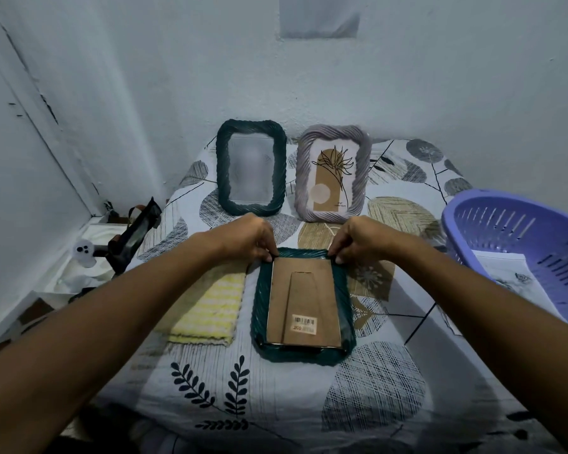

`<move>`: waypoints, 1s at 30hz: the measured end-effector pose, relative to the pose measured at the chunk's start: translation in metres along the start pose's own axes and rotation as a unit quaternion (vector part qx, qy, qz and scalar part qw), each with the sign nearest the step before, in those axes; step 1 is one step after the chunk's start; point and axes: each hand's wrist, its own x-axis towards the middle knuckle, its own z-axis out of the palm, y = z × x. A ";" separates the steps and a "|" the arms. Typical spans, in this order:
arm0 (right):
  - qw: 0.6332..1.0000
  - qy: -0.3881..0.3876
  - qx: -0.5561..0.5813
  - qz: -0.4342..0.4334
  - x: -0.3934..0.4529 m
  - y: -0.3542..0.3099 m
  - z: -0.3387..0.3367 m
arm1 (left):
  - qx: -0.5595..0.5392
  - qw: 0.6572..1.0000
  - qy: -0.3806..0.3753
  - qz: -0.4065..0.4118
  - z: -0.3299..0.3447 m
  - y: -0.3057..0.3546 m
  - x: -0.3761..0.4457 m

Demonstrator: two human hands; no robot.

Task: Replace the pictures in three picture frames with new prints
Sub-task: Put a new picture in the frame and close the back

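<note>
The green frame (304, 306) is lying face down on the table (276, 404) so the cardboard back (304, 303) is up. The left hand (243, 237) and right hand (358, 239) each pinch a top corner, probably to work the back loose. The other green frame (251, 168) and the purple frame (333, 173) stand at the wall out of the way, and what look like new prints (502, 273) wait in the basket (522, 244) on the right.
</note>
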 end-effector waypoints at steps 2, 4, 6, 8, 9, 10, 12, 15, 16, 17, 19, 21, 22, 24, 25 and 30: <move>1.000 -0.013 -0.003 -0.002 0.001 -0.001 -0.002 | -0.002 1.000 -0.007 0.008 -0.001 -0.001 0.002; 1.000 -0.019 -0.001 -0.007 0.003 0.000 -0.002 | -0.010 1.000 -0.012 0.013 -0.001 -0.003 0.003; 1.000 -0.017 0.004 -0.010 0.005 0.001 -0.002 | -0.019 1.000 -0.015 0.016 -0.002 -0.005 0.004; 1.000 -0.011 0.016 -0.015 0.005 0.004 -0.001 | -0.025 0.999 -0.019 0.023 -0.002 -0.008 0.005; 0.999 -0.008 0.026 -0.017 0.005 0.006 0.000 | -0.030 0.999 -0.020 0.026 -0.002 -0.009 0.005; 0.999 -0.005 0.037 -0.019 0.004 0.008 0.001 | -0.036 0.999 -0.022 0.027 -0.001 -0.010 0.006; 0.998 0.000 0.058 -0.023 0.003 0.012 0.002 | -0.052 0.998 -0.026 0.018 -0.002 -0.013 0.007; 0.995 0.009 0.097 -0.026 0.001 0.016 0.004 | -0.073 0.997 -0.037 0.003 -0.003 -0.015 0.009; 0.993 0.011 0.111 -0.029 0.000 0.017 0.005 | -0.075 0.996 -0.039 0.003 -0.003 -0.015 0.009; 0.992 0.013 0.121 -0.032 -0.001 0.018 0.006 | -0.075 0.996 -0.041 0.003 -0.003 -0.015 0.009; 0.989 0.017 0.140 -0.039 -0.003 0.018 0.007 | -0.070 0.997 -0.041 0.007 -0.003 -0.015 0.009; 0.987 0.020 0.149 -0.047 -0.005 0.017 0.007 | -0.067 0.997 -0.033 0.012 -0.002 -0.016 0.008; 0.988 0.019 0.143 -0.047 -0.005 0.016 0.007 | -0.066 0.997 -0.028 0.013 -0.001 -0.016 0.007; 0.993 0.021 0.104 -0.048 -0.004 0.014 0.007 | -0.067 0.997 -0.019 0.015 0.000 -0.016 0.004; 0.996 0.027 0.072 -0.053 -0.003 0.012 0.006 | -0.068 0.997 -0.015 0.016 0.001 -0.016 0.003; 0.983 0.041 -0.091 -0.153 -0.013 -0.019 0.019 | -0.060 0.998 0.000 0.024 0.003 -0.014 0.001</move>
